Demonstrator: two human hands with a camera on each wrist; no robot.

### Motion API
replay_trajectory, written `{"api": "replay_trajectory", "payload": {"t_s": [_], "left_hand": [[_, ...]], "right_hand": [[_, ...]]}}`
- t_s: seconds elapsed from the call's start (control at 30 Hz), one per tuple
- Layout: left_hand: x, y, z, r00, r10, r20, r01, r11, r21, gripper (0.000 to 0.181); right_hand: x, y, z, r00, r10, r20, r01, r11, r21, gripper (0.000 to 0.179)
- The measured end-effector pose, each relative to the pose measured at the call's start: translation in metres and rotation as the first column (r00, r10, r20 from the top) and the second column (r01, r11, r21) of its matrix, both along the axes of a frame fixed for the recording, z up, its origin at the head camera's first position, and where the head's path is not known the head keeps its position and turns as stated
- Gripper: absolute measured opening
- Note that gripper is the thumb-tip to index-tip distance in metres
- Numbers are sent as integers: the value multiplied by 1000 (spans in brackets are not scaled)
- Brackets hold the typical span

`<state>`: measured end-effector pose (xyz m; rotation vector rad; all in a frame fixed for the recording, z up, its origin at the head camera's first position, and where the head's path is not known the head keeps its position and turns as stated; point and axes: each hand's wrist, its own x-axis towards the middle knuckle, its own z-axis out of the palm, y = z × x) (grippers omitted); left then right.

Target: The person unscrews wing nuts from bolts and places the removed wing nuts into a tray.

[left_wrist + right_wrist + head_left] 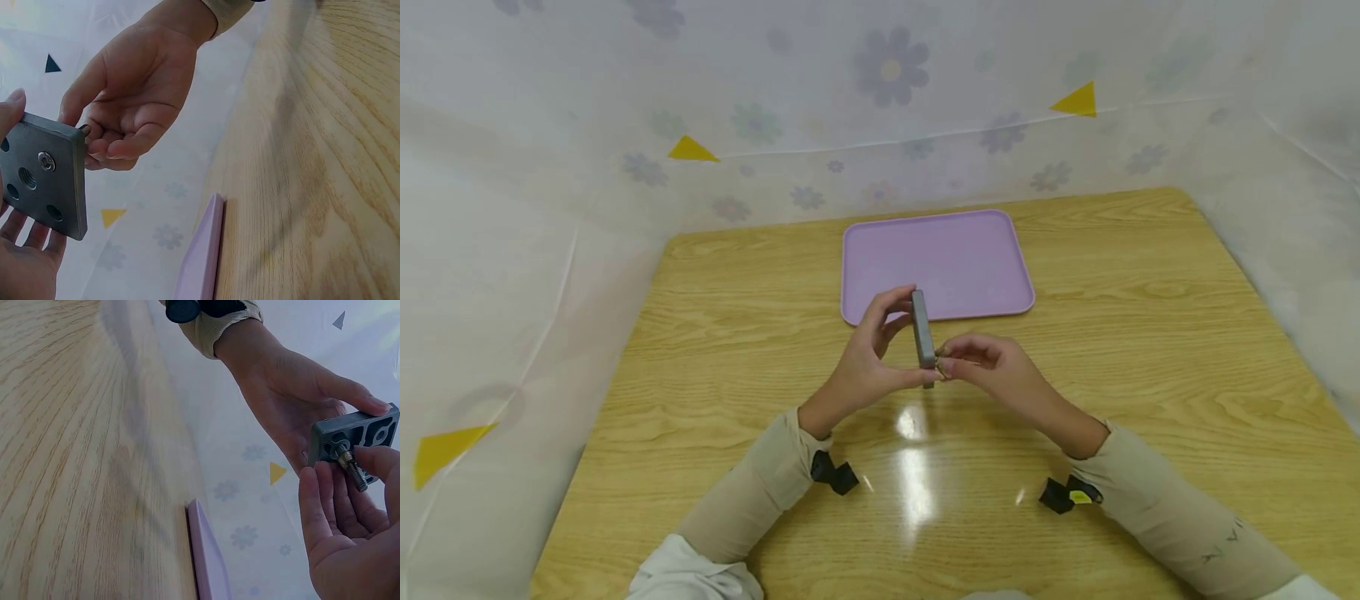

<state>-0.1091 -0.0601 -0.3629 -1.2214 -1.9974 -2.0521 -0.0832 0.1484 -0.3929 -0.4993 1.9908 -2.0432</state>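
My left hand (867, 357) holds a grey square plate (922, 329) on edge, gripping it between thumb and fingers above the table. The left wrist view shows the plate's flat face (37, 194), with several holes and a bolt head (47, 161) seated in one corner hole. On the other, ribbed face, the bolt's threaded shank (357, 475) sticks out, with a brass-coloured nut or sleeve (344, 459) near its base. My right hand (996, 367) pinches at this shank with thumb and fingertips. The fingers partly hide the contact.
Behind the hands, a lilac tray (940, 250) lies on the wood-grain table (737, 333). Pale flowered sheeting (820, 100) with yellow tape triangles (1078, 100) surrounds the table at the back and sides.
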Motion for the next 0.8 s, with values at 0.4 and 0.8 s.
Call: {"api": "replay_trajectory", "payload": {"t_s": [0.4,0.8], "left_hand": [[3,0,4,1000,-5,0,5,1000,-10,93],[3,1,5,1000,21,-8,-21,1000,-5,94]], "right_hand": [[8,-3,19,905,21,-424,9,998,67,23],[7,12,13,906,24,-422,42,988,146,36]]}}
